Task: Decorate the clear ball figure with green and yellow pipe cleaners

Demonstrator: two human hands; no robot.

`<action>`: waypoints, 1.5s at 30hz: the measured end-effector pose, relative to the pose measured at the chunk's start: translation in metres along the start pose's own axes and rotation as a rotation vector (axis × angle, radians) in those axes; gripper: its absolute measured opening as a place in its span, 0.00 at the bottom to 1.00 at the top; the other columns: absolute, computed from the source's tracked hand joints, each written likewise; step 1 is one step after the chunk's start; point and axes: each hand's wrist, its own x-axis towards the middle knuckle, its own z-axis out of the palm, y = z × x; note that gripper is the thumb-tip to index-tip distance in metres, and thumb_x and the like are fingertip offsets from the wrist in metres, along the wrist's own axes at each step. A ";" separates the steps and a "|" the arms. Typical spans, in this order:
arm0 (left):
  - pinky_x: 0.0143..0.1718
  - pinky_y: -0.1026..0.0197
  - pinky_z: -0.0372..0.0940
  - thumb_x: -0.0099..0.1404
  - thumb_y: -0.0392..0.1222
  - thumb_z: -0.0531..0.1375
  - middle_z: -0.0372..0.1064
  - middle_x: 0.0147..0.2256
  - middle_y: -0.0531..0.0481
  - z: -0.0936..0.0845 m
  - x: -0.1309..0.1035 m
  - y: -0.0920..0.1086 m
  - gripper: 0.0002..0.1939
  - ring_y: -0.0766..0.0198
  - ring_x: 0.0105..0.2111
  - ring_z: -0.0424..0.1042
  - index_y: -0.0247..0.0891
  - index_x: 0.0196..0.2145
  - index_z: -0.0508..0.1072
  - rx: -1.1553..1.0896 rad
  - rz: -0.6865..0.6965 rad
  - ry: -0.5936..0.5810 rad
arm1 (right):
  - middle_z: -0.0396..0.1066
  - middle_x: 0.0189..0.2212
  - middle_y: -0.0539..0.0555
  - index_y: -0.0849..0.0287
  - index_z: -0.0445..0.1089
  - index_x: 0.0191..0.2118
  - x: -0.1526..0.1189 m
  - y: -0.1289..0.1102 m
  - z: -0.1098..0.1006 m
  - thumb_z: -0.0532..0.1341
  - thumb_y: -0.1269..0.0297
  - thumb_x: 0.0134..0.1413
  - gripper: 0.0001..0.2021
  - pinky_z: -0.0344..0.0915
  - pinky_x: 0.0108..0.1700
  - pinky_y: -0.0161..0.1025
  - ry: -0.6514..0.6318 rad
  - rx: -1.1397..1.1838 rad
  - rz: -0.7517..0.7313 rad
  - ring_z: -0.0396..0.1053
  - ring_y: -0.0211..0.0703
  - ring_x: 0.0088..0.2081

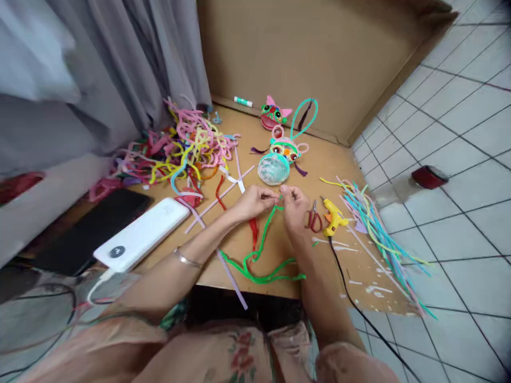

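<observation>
My left hand (257, 203) and my right hand (294, 205) are close together over the middle of the board, fingertips pinched on a green pipe cleaner whose small end shows between them. Below, more green pipe cleaners (259, 277) lie near the board's front edge, and one strand runs up toward my right hand. Red strands (254, 234) lie below my left hand. Just beyond my fingers sits a clear, turquoise-rimmed dome (273, 169), touching a decorated animal face (284, 151) with pink loops.
Scissors (314, 219) and a yellow glue gun (334, 217) lie right, its cable trailing forward. Pipe cleaners lie in a bundle (383, 239) at right and a tangle (199, 138) at left. A white power bank (141, 234) is at left; a cardboard wall (279, 58) stands behind.
</observation>
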 end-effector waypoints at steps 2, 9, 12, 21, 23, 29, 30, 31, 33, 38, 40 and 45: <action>0.24 0.68 0.53 0.54 0.46 0.60 0.66 0.21 0.53 0.002 -0.001 -0.003 0.14 0.71 0.22 0.57 0.30 0.26 0.76 -0.003 0.011 -0.001 | 0.61 0.18 0.45 0.59 0.64 0.22 -0.001 0.001 0.001 0.60 0.52 0.48 0.16 0.57 0.30 0.34 0.019 -0.033 0.004 0.58 0.34 0.24; 0.22 0.68 0.53 0.54 0.45 0.62 0.63 0.17 0.55 0.001 -0.002 0.005 0.12 0.72 0.19 0.59 0.31 0.28 0.76 -0.127 -0.097 0.043 | 0.60 0.17 0.44 0.60 0.67 0.23 0.005 0.001 -0.002 0.64 0.45 0.43 0.20 0.53 0.26 0.33 -0.055 0.132 0.187 0.55 0.32 0.22; 0.21 0.68 0.54 0.51 0.43 0.64 0.64 0.17 0.56 -0.002 0.000 0.011 0.10 0.73 0.17 0.59 0.31 0.27 0.75 -0.234 -0.151 0.162 | 0.63 0.20 0.46 0.60 0.70 0.28 0.007 -0.002 -0.003 0.62 0.40 0.44 0.24 0.54 0.25 0.33 -0.061 0.225 0.260 0.57 0.32 0.21; 0.20 0.68 0.56 0.45 0.43 0.69 0.65 0.17 0.57 -0.002 0.004 0.012 0.15 0.73 0.16 0.61 0.31 0.27 0.72 -0.308 -0.182 0.237 | 0.57 0.17 0.45 0.61 0.70 0.23 -0.004 -0.005 -0.002 0.60 0.47 0.50 0.19 0.53 0.27 0.33 -0.076 -0.039 0.079 0.53 0.33 0.23; 0.20 0.68 0.56 0.45 0.44 0.69 0.65 0.17 0.57 -0.001 0.003 0.011 0.15 0.73 0.16 0.61 0.31 0.27 0.72 -0.301 -0.177 0.228 | 0.59 0.17 0.45 0.61 0.71 0.25 -0.004 -0.004 -0.002 0.60 0.50 0.49 0.17 0.54 0.27 0.33 -0.042 -0.052 0.069 0.54 0.34 0.23; 0.21 0.69 0.56 0.48 0.43 0.68 0.64 0.16 0.56 -0.002 0.001 0.011 0.12 0.73 0.17 0.61 0.31 0.26 0.73 -0.280 -0.160 0.215 | 0.61 0.18 0.46 0.61 0.72 0.26 -0.004 -0.003 -0.001 0.60 0.50 0.49 0.17 0.55 0.28 0.34 -0.031 -0.035 0.076 0.56 0.35 0.24; 0.21 0.69 0.56 0.48 0.43 0.68 0.65 0.16 0.56 -0.003 0.001 0.012 0.12 0.73 0.17 0.61 0.31 0.26 0.73 -0.279 -0.161 0.216 | 0.61 0.18 0.46 0.61 0.72 0.26 -0.004 -0.004 0.000 0.60 0.50 0.48 0.17 0.55 0.27 0.34 -0.047 -0.020 0.092 0.56 0.35 0.23; 0.21 0.69 0.56 0.48 0.43 0.68 0.65 0.16 0.56 -0.003 0.001 0.013 0.12 0.73 0.17 0.61 0.31 0.25 0.73 -0.278 -0.158 0.213 | 0.61 0.18 0.46 0.61 0.72 0.26 -0.004 -0.004 0.001 0.61 0.49 0.48 0.17 0.56 0.27 0.33 -0.065 -0.002 0.111 0.57 0.35 0.23; 0.21 0.69 0.56 0.47 0.43 0.68 0.65 0.16 0.56 -0.003 0.000 0.015 0.12 0.73 0.17 0.61 0.31 0.25 0.73 -0.276 -0.153 0.196 | 0.60 0.17 0.45 0.61 0.71 0.26 -0.003 -0.004 0.002 0.63 0.49 0.46 0.17 0.55 0.26 0.33 -0.090 0.038 0.139 0.56 0.34 0.23; 0.21 0.68 0.58 0.43 0.46 0.71 0.66 0.16 0.56 -0.001 0.000 0.018 0.17 0.72 0.17 0.63 0.31 0.26 0.74 -0.319 -0.183 0.177 | 0.59 0.16 0.44 0.60 0.68 0.21 -0.002 -0.004 0.002 0.66 0.52 0.42 0.16 0.52 0.24 0.32 -0.064 0.104 0.147 0.53 0.31 0.20; 0.21 0.68 0.59 0.42 0.46 0.73 0.66 0.17 0.56 -0.002 0.001 0.018 0.19 0.73 0.16 0.63 0.31 0.26 0.73 -0.340 -0.189 0.191 | 0.62 0.17 0.45 0.60 0.69 0.23 -0.002 -0.005 0.001 0.66 0.50 0.43 0.16 0.54 0.24 0.32 -0.098 0.138 0.167 0.55 0.31 0.20; 0.21 0.68 0.60 0.43 0.46 0.73 0.67 0.17 0.56 -0.006 0.005 0.014 0.18 0.73 0.16 0.63 0.32 0.26 0.73 -0.362 -0.147 0.314 | 0.71 0.22 0.48 0.60 0.74 0.32 -0.003 -0.007 0.003 0.69 0.50 0.39 0.18 0.62 0.27 0.33 -0.243 0.229 0.256 0.63 0.34 0.23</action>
